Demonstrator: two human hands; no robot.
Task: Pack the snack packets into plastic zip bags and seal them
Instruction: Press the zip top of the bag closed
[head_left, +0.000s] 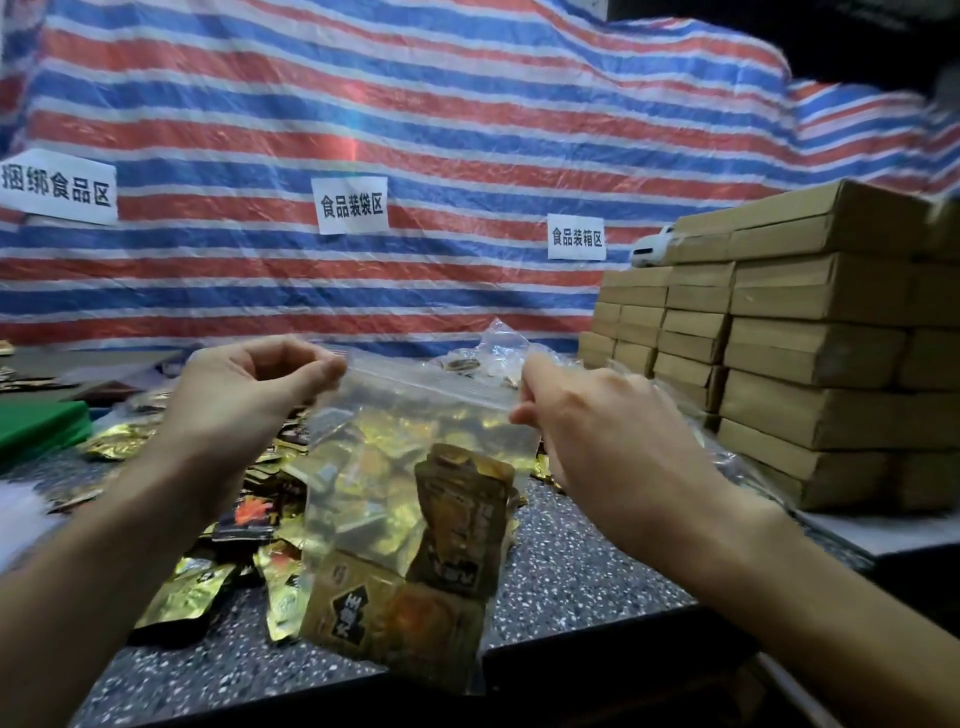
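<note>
A clear plastic zip bag (400, 441) hangs in the air above the speckled table (561, 566), held by its top strip. My left hand (244, 389) pinches the strip's left end between thumb and fingers. My right hand (587, 415) pinches the right end. Inside the bag lie several snack packets (457, 525), brown and gold, sunk to the bottom. Loose gold and black snack packets (192, 592) are heaped on the table under and left of the bag.
Stacked brown cardboard boxes (810, 364) fill the right side. Crumpled clear bags (498, 348) lie behind the held bag. A green board (36, 426) sits at the far left. A striped tarp (415, 130) with paper signs hangs behind. The table's front edge is close below.
</note>
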